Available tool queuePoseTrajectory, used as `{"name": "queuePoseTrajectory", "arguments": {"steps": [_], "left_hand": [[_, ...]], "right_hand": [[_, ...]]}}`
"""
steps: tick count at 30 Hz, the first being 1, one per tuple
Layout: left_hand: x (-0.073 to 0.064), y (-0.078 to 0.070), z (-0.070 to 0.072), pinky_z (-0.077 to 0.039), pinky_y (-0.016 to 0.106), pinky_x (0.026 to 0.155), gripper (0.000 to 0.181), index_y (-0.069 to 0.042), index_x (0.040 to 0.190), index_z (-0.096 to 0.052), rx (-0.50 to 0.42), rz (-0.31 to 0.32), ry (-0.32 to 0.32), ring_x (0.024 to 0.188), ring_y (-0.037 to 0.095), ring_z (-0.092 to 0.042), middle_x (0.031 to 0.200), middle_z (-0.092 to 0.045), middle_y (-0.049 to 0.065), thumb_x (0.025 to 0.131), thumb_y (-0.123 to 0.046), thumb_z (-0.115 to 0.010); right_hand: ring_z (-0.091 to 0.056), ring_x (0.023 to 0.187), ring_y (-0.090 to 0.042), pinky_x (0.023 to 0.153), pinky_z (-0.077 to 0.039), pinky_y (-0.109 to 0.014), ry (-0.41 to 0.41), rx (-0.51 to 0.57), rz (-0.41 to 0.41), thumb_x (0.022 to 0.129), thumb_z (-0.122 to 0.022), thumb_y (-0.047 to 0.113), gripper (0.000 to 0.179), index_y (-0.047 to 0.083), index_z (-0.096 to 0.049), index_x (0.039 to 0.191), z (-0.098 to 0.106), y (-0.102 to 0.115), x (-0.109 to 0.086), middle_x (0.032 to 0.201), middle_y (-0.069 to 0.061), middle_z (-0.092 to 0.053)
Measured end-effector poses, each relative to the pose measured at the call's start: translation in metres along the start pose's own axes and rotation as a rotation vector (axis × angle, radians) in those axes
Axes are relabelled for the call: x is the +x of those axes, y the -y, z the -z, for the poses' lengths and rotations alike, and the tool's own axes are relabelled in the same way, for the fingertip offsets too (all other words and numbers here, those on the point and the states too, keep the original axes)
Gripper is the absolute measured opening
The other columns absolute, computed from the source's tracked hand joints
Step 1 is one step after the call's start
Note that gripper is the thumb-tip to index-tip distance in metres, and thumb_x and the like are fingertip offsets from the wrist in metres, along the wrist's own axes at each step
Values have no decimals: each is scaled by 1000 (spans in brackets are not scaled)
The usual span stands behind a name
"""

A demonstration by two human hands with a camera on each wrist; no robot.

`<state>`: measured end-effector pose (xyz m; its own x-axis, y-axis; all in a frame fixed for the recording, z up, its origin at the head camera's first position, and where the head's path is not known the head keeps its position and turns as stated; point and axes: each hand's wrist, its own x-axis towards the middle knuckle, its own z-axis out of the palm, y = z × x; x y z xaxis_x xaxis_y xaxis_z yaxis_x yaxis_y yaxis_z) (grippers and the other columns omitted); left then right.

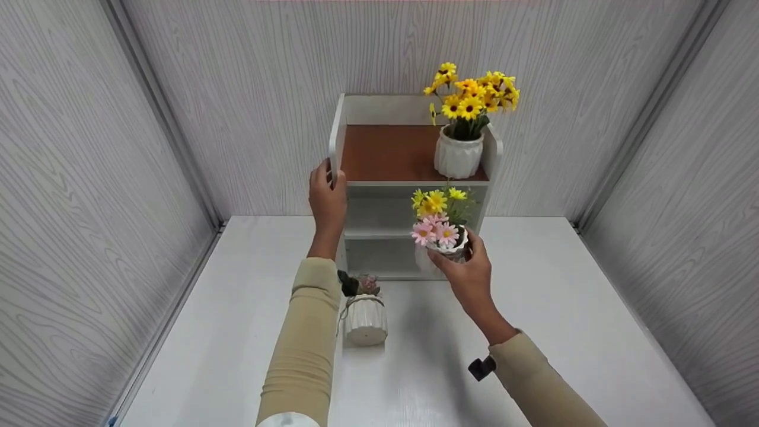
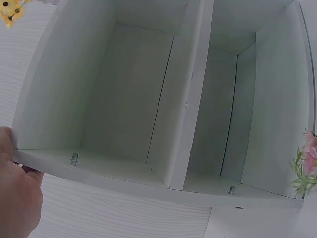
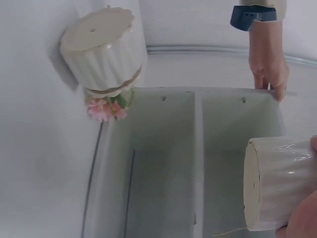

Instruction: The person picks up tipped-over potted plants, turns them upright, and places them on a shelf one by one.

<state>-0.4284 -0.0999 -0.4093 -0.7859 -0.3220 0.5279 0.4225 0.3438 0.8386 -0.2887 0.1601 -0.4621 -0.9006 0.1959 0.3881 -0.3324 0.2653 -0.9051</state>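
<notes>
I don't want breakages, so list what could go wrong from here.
The held pot could slip from the right hand.
If the left hand jolts the shelf, the pot of yellow flowers near its top front edge might topple.
The pot lying sideways on the table could roll if bumped.

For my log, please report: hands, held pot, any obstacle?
Left hand grips side of shelf. Right hand holds flower pot before shelf. Possible obstacle: second pot, lying on table.

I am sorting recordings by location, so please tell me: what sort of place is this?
Probably a staged booth rather than a lived-in room: grey wood-patterned panels rise on three sides of a plain white surface, and a white shelf unit stands by the back one.
</notes>
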Motion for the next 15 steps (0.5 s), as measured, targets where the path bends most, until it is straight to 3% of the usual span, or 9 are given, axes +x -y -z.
{"name": "queuePoseTrajectory", "arguments": {"steps": [15], "left_hand": [[1, 3, 0, -49, 34, 107, 45, -5, 145, -49, -28, -15, 0, 131, 23, -56, 137, -55, 11, 105, -26, -53]], "right_hand": [[-53, 130, -20, 105, -49, -39, 1, 39, 113, 77, -89, 36, 89, 5, -43, 147, -20, 60, 46, 142, -11, -53]]}}
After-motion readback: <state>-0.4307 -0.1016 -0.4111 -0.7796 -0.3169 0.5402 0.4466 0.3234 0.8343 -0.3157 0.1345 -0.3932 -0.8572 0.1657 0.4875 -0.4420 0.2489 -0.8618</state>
